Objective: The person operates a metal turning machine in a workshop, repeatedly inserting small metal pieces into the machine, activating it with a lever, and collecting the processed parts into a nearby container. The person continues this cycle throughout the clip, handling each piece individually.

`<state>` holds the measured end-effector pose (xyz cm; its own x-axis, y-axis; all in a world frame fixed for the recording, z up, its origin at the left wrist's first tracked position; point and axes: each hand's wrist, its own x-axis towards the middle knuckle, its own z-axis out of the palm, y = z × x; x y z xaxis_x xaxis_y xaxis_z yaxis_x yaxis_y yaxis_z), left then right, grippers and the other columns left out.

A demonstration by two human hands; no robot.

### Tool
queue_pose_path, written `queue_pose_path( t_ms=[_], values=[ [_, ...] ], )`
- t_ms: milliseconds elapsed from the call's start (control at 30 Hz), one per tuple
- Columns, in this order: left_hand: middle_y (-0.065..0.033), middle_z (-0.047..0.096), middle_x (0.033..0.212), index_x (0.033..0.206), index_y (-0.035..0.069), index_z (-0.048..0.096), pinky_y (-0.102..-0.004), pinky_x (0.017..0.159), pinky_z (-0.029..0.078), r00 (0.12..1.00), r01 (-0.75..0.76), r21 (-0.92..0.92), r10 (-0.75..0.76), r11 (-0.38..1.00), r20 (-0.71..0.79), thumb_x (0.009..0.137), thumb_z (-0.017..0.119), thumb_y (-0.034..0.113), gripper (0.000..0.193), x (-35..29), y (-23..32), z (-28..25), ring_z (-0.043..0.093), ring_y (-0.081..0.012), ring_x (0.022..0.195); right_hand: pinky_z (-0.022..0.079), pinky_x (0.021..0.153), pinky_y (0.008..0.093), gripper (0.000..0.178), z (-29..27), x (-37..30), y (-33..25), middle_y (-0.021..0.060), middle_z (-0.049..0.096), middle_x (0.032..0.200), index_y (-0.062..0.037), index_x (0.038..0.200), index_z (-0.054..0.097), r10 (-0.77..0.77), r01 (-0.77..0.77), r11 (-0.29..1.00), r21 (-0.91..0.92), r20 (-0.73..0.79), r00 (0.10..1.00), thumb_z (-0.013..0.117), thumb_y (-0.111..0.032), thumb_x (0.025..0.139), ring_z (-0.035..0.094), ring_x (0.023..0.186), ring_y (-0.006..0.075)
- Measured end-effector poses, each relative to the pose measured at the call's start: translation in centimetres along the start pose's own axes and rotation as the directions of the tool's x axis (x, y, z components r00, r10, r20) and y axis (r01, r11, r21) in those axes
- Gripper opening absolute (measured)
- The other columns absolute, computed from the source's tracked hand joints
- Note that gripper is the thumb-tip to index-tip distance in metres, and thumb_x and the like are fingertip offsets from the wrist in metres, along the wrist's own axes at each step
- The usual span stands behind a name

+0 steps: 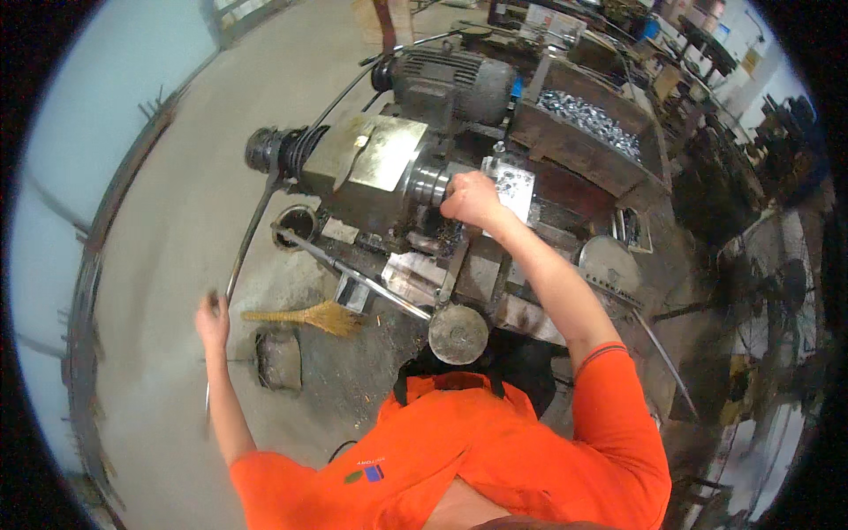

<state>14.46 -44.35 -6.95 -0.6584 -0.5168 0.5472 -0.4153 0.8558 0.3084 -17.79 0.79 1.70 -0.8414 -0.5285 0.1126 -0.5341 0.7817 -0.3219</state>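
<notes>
On the left, my left hand (pixel 212 322) is closed around a long metal rod (pixel 243 252), slightly blurred by motion. The rod runs up to the black pulley end (pixel 283 155) of a small lathe-like machine. My right hand (pixel 471 199) is closed at the front of the machine's round steel spindle (pixel 428 184); whatever its fingers hold is hidden. A metal plate (pixel 517 190) with small parts on it lies just right of that hand. Behind the spindle sits the headstock (pixel 384 155), with a thin tool (pixel 353 163) resting on its cover.
A large electric motor (pixel 455 84) stands behind the machine. A metal bin (pixel 565 150) with many small shiny parts is at the back right. A second bar (pixel 353 269) slants toward a round stool-like disc (pixel 458 334). A straw broom (pixel 309 316) lies on the floor.
</notes>
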Motion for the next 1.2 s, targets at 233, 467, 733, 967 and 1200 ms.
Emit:
queue_pose_path(
  t_ms=[233, 467, 733, 967, 1200],
  values=[
    [-0.025, 0.061, 0.075, 0.081, -0.001, 0.065, -0.0465, 0.068, 0.045, 0.895, 0.334, 0.199, -0.376, 0.921, 0.24, 0.09, 0.035, 0.053, 0.063, 1.3, 1.6, 0.0, 0.06, -0.0401, 0.075, 0.051, 0.073, 0.0393, 0.027, -0.3, 0.3, -0.8, 0.0197, 0.064, 0.08, -0.0028, 0.072, 0.067, -0.051, 0.053, 0.998, -0.031, 0.05, 0.997, 0.06, -0.022, 0.055, 0.062, 0.079, 0.0342],
    [-0.0224, 0.062, 0.08, 0.083, 0.002, 0.065, -0.0481, 0.067, 0.044, 0.851, 0.442, 0.251, -0.491, 0.861, 0.186, 0.088, 0.039, 0.052, 0.057, -3.6, 9.0, -0.4, 0.059, -0.0403, 0.076, 0.052, 0.075, 0.0384, 0.029, -0.9, -0.3, -0.7, 0.0179, 0.065, 0.083, -0.0038, 0.078, 0.068, -0.072, 0.07, 0.997, 0.02, 0.127, 0.989, 0.062, -0.02, 0.054, 0.064, 0.081, 0.0326],
    [-0.0213, 0.062, 0.079, 0.086, 0.002, 0.06, -0.0476, 0.067, 0.045, 0.903, 0.288, 0.25, -0.35, 0.924, 0.251, 0.079, 0.056, 0.044, 0.043, -5.8, 12.9, -1.1, 0.059, -0.0412, 0.075, 0.052, 0.072, 0.0382, 0.025, -3.0, -1.3, 0.0, 0.0171, 0.065, 0.081, -0.0039, 0.075, 0.068, 0.003, 0.002, 0.995, -0.101, 0.045, 0.999, 0.06, -0.02, 0.057, 0.064, 0.081, 0.0328],
    [-0.0214, 0.061, 0.08, 0.086, 0.002, 0.057, -0.0479, 0.066, 0.046, 0.904, 0.232, 0.202, -0.287, 0.952, 0.317, 0.076, 0.061, 0.038, 0.038, -4.4, 12.9, -0.6, 0.06, -0.0399, 0.075, 0.049, 0.078, 0.0401, 0.03, -14.8, -5.2, 12.4, 0.0154, 0.065, 0.091, -0.0141, 0.083, 0.07, 0.219, -0.214, 0.976, 0.048, -0.289, 0.932, 0.059, -0.026, 0.059, 0.061, 0.086, 0.0332],
    [-0.0142, 0.063, 0.072, 0.104, 0.008, 0.061, -0.0404, 0.058, 0.047, 0.88, -0.27, -0.167, 0.313, 0.948, 0.357, 0.079, 0.062, 0.026, 0.03, -1.5, 21.2, -1.6, 0.061, -0.0311, 0.064, 0.043, 0.092, 0.0397, 0.052, -9.6, -12.5, 14.0, 0.0216, 0.049, 0.124, -0.0131, 0.108, 0.063, 0.026, 0.038, 0.989, 0.145, -0.42, 0.907, 0.062, -0.018, 0.056, 0.053, 0.106, 0.037]
  ],
)
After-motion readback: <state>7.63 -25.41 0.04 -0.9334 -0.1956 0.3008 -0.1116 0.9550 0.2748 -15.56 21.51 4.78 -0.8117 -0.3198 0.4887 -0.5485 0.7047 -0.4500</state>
